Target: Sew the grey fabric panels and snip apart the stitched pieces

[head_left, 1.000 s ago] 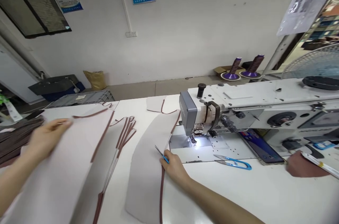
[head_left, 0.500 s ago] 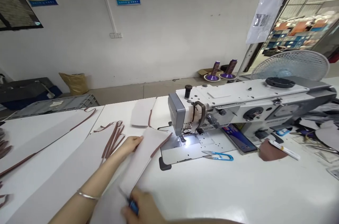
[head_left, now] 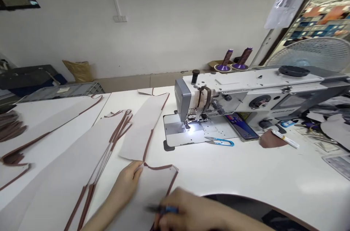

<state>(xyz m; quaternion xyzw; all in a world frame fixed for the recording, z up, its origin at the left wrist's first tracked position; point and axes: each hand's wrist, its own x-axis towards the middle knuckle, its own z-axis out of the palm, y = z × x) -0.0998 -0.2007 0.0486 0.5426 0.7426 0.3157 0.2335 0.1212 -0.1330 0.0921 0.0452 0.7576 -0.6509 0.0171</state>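
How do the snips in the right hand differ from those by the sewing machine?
The snips in the right hand are gripped, blurred and partly covered; the table snips lie flat, fully visible. The held snips sit over a pale panel; the table snips lie in front of the sewing machine. Both have blue handles.

The slim bare left hand point(head_left: 126, 180) has long, slender, tapering fingers, and the bare left forearm point(head_left: 105, 204) runs smoothly down to the lower edge of the view with no cuff or sleeve over it. The bare right hand point(head_left: 188, 211) and bare right forearm point(head_left: 240, 217) are motion-blurred, so fine detail on them is too soft to make out. Beneath the curved table edge, a dark patch point(head_left: 262, 218) is too dim to tell as clothing.
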